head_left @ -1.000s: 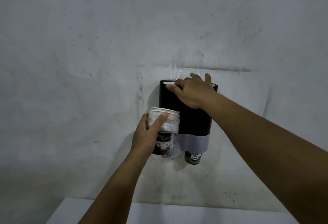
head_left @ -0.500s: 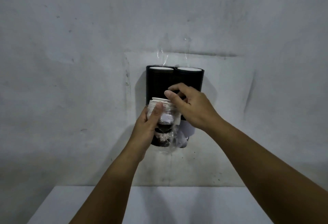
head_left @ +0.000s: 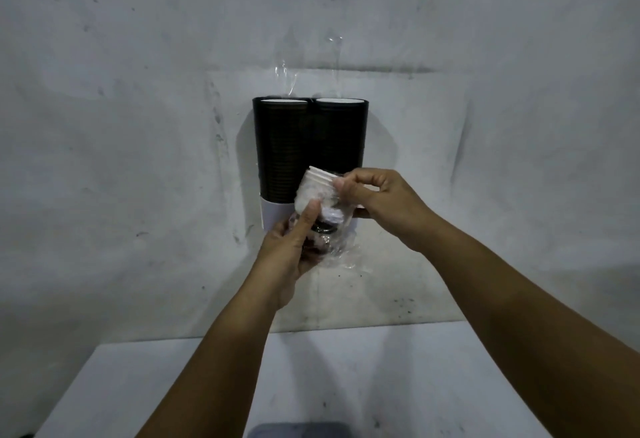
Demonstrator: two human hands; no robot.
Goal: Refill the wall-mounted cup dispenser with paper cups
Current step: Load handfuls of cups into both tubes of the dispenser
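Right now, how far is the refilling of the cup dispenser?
Partly done: both tubes of the dispenser show white rims at the top. In hand: the left hand holds a wrapped cup stack, and the right hand pinches its top rims. Left: loading these cups.

White table (head_left: 346, 385) against wall (head_left: 121, 125), surface scuffed w/ dark specks

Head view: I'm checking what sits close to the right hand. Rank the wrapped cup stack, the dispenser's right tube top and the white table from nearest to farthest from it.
From the right hand:
1. Wrapped cup stack: its fingers pinch the rim, just left.
2. Dispenser's right tube top: above, on the wall.
3. White table: well below, bottom of the view.
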